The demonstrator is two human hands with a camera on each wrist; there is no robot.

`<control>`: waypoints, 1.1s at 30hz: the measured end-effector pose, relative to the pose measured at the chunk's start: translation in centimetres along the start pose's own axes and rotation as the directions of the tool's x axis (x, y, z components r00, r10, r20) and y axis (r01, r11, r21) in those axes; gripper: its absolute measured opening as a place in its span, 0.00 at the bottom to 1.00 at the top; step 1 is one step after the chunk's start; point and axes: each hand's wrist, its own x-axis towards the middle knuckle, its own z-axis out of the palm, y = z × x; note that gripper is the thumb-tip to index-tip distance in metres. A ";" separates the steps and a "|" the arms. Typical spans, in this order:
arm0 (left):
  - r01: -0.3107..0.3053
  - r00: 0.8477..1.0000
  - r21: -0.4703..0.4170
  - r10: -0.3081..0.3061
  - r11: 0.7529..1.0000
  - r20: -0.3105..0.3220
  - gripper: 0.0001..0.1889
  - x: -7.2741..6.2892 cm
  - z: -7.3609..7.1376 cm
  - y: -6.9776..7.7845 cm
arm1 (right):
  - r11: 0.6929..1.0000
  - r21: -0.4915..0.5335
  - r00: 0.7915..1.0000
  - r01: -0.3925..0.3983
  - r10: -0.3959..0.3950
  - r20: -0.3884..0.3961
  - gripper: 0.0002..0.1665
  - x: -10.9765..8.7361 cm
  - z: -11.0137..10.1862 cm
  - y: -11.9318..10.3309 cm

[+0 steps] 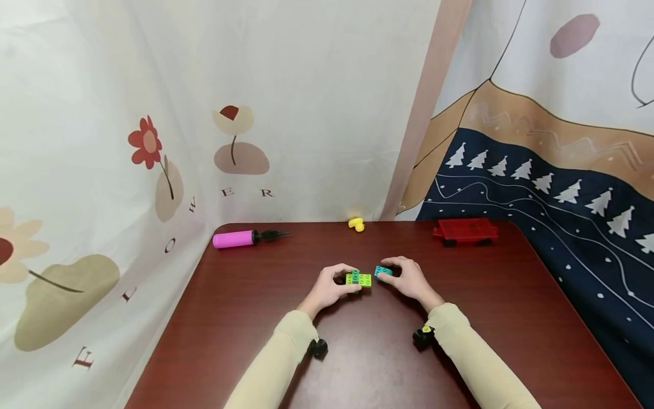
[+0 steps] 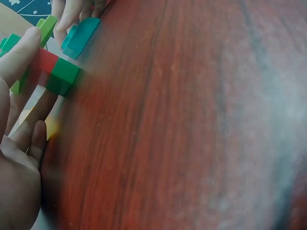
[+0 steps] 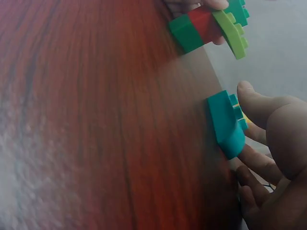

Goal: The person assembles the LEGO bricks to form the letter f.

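My left hand (image 1: 331,287) pinches a small stack of toy building blocks (image 1: 365,280) between thumb and fingers. From the bottom up, the stack has a dark green block (image 2: 64,76), a red block (image 3: 204,25), a lime plate (image 3: 231,36) and a green block (image 3: 238,12) on top. Just to the right, a teal building block (image 3: 224,122) with a rounded end sits studs up at the tabletop. My right hand (image 1: 410,278) is around this block, fingers close to its far side. In the right wrist view the thumb stands apart above the studs.
Along the back of the brown table (image 1: 245,341) lie a pink pump (image 1: 234,239) with a black end, a small yellow toy (image 1: 356,224) and a red toy wagon (image 1: 467,230). Printed curtains (image 1: 317,102) hang behind the table and down both sides.
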 end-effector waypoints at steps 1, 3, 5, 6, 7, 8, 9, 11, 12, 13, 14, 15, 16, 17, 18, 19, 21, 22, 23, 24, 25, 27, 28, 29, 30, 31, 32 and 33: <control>-0.005 1.000 -0.002 0.005 1.000 0.000 0.22 0.0 0.1 -0.1 | 1.000 -0.013 1.000 0.005 -0.005 -0.003 0.28 -0.1 0.1 0.1; -0.011 1.000 -0.006 0.011 1.000 -0.004 0.22 -0.1 0.2 -0.3 | 0.999 -0.035 1.000 0.014 -0.015 -0.004 0.28 -0.1 0.4 0.1; -0.006 1.000 -0.005 0.006 1.000 -0.015 0.21 -0.1 0.3 -0.3 | 0.999 -0.051 1.000 0.008 -0.008 0.002 0.30 -0.2 0.6 -0.1; -0.004 1.000 -0.003 0.004 1.000 -0.021 0.21 -0.1 0.4 -0.3 | 0.998 -0.055 1.000 0.001 -0.001 0.005 0.31 -0.2 0.7 -0.1; 0.001 1.000 0.003 -0.001 1.000 -0.029 0.20 -0.1 0.5 -0.1 | 0.998 -0.056 1.000 -0.010 0.010 0.007 0.31 -0.1 0.8 -0.1; 0.007 0.999 0.007 -0.006 1.000 -0.037 0.20 -0.2 0.6 0.0 | 0.998 -0.056 1.000 -0.018 0.019 0.009 0.30 -0.1 0.9 -0.1; 0.011 0.999 0.012 -0.011 1.000 -0.044 0.20 -0.2 0.7 0.1 | 0.998 -0.053 1.000 -0.028 0.029 0.011 0.30 -0.1 1.0 -0.2; 0.014 0.999 0.014 -0.014 1.000 -0.049 0.20 -0.2 0.8 0.1 | 0.998 -0.050 0.999 -0.049 0.050 0.010 0.28 -0.2 1.2 -0.2; 0.014 0.999 0.017 -0.013 1.000 -0.049 0.20 -0.2 0.9 0.0 | 0.997 -0.048 0.998 -0.055 0.055 0.007 0.26 -0.2 1.2 -0.2; 0.017 0.999 0.016 -0.016 1.000 -0.046 0.20 -0.2 0.9 0.0 | 0.997 -0.048 0.998 -0.058 0.058 0.006 0.25 -0.2 1.2 -0.2; 0.017 0.999 0.009 -0.017 1.000 -0.042 0.20 -0.2 0.9 -0.1 | 0.997 -0.046 0.998 -0.056 0.057 0.006 0.24 -0.3 1.2 -0.2; 0.018 0.999 0.002 -0.018 1.000 -0.039 0.20 -0.2 0.8 -0.1 | 0.998 -0.044 0.998 -0.055 0.055 0.006 0.24 -0.3 1.1 -0.3; 0.020 0.999 -0.005 -0.020 1.000 -0.037 0.20 -0.3 0.8 -0.1 | 0.998 -0.042 0.999 -0.049 0.050 0.004 0.24 -0.3 1.0 -0.3; 0.021 0.999 -0.010 -0.021 1.000 -0.036 0.20 -0.3 0.8 0.0 | 0.999 -0.038 0.999 -0.039 0.039 0.001 0.23 -0.2 0.9 -0.4; 0.022 0.999 -0.015 -0.022 1.000 -0.034 0.20 -0.3 0.7 0.0 | 0.999 -0.023 0.999 -0.032 0.032 -0.001 0.24 -0.2 0.8 -0.4; 0.022 0.999 -0.020 -0.023 1.000 -0.032 0.20 -0.3 0.7 0.1 | 1.000 -0.009 1.000 -0.024 0.024 -0.005 0.24 -0.1 0.7 -0.5; 0.018 0.999 -0.028 -0.019 0.999 -0.029 0.20 -0.2 0.5 0.1 | 1.000 0.027 1.000 -0.015 0.015 -0.014 0.24 0.0 0.5 -0.8; 0.015 1.000 -0.029 -0.016 0.999 -0.025 0.20 -0.2 0.5 0.1 | 0.999 0.048 1.000 -0.010 0.011 -0.020 0.25 0.1 0.3 -0.9; 0.010 1.000 -0.030 -0.011 0.999 -0.021 0.19 -0.1 0.4 0.0 | 0.998 0.070 1.000 -0.006 0.008 -0.026 0.25 0.1 0.2 -1.1; 0.005 1.000 -0.029 -0.006 1.000 -0.017 0.19 0.0 0.4 0.0 | 0.996 0.088 0.999 0.001 0.002 -0.033 0.25 0.2 0.1 -1.4; 0.000 1.000 -0.026 -0.001 1.000 -0.015 0.19 0.0 0.3 0.0 | 0.995 0.101 0.999 0.012 -0.008 -0.040 0.25 0.2 0.0 -1.6; -0.006 1.000 -0.022 0.006 1.000 -0.009 0.19 0.1 0.3 -0.1 | 0.991 0.126 0.998 0.038 -0.032 -0.050 0.25 0.3 -0.2 -2.2; -0.010 1.000 -0.019 0.010 1.000 -0.007 0.19 0.2 0.2 -0.1 | 0.989 0.140 0.998 0.054 -0.047 -0.051 0.25 0.4 -0.3 -2.4; -0.012 1.000 -0.017 0.012 1.000 -0.005 0.19 0.2 0.2 -0.1 | 0.986 0.152 0.997 0.070 -0.063 -0.049 0.25 0.4 -0.3 -2.7; -0.015 1.000 -0.015 0.015 1.000 -0.005 0.18 0.2 0.1 -0.1 | 0.983 0.164 0.996 0.083 -0.077 -0.043 0.25 0.5 -0.4 -3.1; -0.018 1.000 -0.011 0.018 1.000 -0.004 0.18 0.2 0.1 -0.1 | 0.979 0.181 0.996 0.093 -0.087 -0.036 0.25 0.5 -0.4 -3.4; -0.021 1.000 -0.009 0.021 1.000 -0.004 0.18 0.2 0.0 -0.1 | 0.975 0.195 0.995 0.104 -0.101 -0.027 0.25 0.5 -0.4 -3.7; -0.026 1.000 -0.002 0.026 1.000 -0.005 0.18 0.3 0.0 -0.1 | 0.971 0.207 0.993 0.116 -0.114 -0.020 0.24 0.5 -0.3 -4.1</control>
